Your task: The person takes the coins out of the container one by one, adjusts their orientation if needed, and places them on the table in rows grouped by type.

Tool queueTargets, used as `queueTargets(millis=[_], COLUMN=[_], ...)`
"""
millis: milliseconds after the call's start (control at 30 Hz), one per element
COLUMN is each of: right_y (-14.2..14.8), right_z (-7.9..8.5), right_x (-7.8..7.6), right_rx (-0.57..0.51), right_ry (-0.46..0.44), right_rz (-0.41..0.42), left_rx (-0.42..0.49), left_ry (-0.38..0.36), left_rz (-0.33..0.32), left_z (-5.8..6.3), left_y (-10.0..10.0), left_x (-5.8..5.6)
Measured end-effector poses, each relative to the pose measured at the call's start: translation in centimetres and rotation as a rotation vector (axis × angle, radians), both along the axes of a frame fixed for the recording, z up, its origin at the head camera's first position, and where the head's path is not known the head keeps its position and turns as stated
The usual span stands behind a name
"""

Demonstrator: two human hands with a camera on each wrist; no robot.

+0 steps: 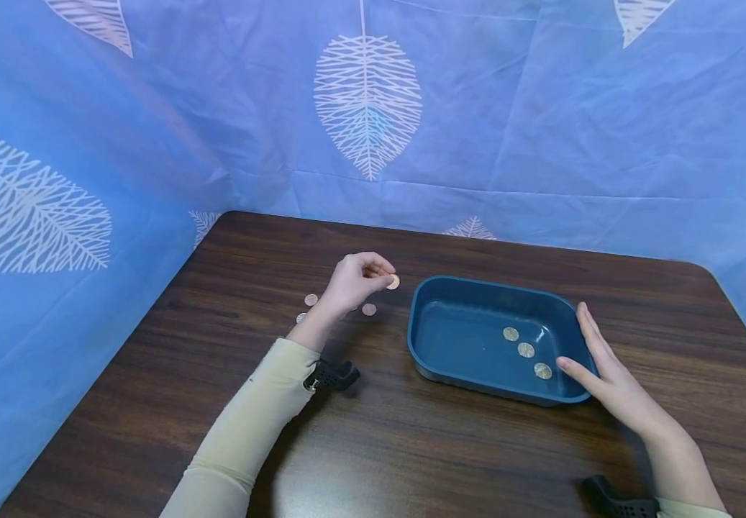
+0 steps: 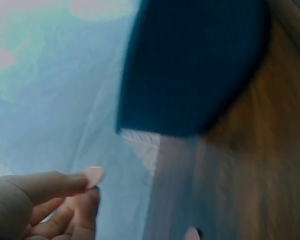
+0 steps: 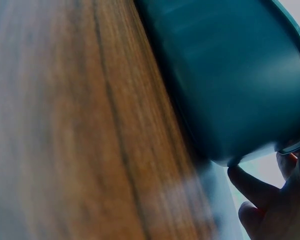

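1. A round, coppery coin [image 1: 394, 283], pinched in the left hand's [image 1: 355, 282] fingers, is raised above the dark wood-grain surface [image 1: 373, 453], left of the blue tray [image 1: 453, 345].
2. Three silvery coins [image 1: 526, 350] lie inside; the right hand's [image 1: 620, 386] fingers grip its end.
3. Loose coins [image 1: 369, 309] lie near the left wrist.
4. Behind hangs blue cloth [image 1: 476, 122] printed with white leaves.

Head view: bright, soft light, mostly sharp. Pale glare on wood tabletop [image 1: 321, 495], bottom centre; small glint in blue plastic tray [image 1: 460, 345], right of centre; shadow beside left sleeve [image 1: 243, 439]. Left wrist: dim, hazy; tray blurred, near-black; leaf-print backdrop [image 2: 50, 110] washed out upper left. Right wrist: wood grain smeared, hazy at left; right hand [image 3: 282, 200] backlit, lower right.
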State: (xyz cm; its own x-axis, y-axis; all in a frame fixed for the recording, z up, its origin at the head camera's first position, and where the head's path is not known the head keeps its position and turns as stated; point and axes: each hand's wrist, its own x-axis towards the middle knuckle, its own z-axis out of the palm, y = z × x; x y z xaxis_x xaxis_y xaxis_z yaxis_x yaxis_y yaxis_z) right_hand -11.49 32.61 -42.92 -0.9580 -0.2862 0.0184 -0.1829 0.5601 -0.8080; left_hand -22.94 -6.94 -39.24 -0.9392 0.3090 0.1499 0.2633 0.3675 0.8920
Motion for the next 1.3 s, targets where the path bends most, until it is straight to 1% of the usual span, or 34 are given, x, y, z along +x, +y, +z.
queueTargets(millis=[67, 100, 200, 267, 333, 400, 533, 767, 967, 1167, 1300], right_y=[0.0, 0.1, 0.1, 0.1, 0.1, 0.1, 0.0, 0.0, 0.0, 0.0, 0.0], right_z=[0.0, 0.0, -0.1, -0.1, -0.2, -0.2, -0.3, -0.2, -0.1, -0.1, -0.1], right_x=[0.0, 0.0, 0.0, 0.1, 0.1, 0.0, 0.0, 0.0, 0.0, -0.1, -0.1], right_rx=[0.004, 0.005, 0.008, 0.008, 0.008, 0.009, 0.012, 0.008, 0.012, 0.011, 0.009], right_ry=[0.0, 0.0, 0.003, 0.007, 0.007, 0.01, 0.013, 0.012, 0.012, 0.015, 0.017], right_rz=[-0.002, -0.002, -0.003, -0.003, -0.003, -0.003, -0.005, -0.004, -0.007, -0.002, 0.002], left_rx=[-0.078, -0.114, -0.187, -0.227, -0.262, -0.301, -0.328, -0.386, -0.451, -0.488, -0.513], left_ry=[-0.016, -0.026, -0.075, -0.093, -0.097, -0.078, -0.062, -0.017, -0.001, -0.01, -0.002], left_rz=[-0.009, -0.025, -0.086, -0.113, -0.124, -0.126, -0.122, -0.126, -0.116, -0.104, -0.094], left_z=[-0.4, -0.6, -1.3, -1.7, -2.0, -2.3, -2.7, -3.0, -3.0, -3.1, -3.0], left_y=[-0.4, -0.5, -0.6, -0.5, -0.4, -0.2, 0.1, 0.4, 0.8, 1.0, 1.3], left_x=[-0.1, -0.2, -0.4, -0.5, -0.6, -0.6, -0.7, -0.8, -0.8, -0.8, -0.8])
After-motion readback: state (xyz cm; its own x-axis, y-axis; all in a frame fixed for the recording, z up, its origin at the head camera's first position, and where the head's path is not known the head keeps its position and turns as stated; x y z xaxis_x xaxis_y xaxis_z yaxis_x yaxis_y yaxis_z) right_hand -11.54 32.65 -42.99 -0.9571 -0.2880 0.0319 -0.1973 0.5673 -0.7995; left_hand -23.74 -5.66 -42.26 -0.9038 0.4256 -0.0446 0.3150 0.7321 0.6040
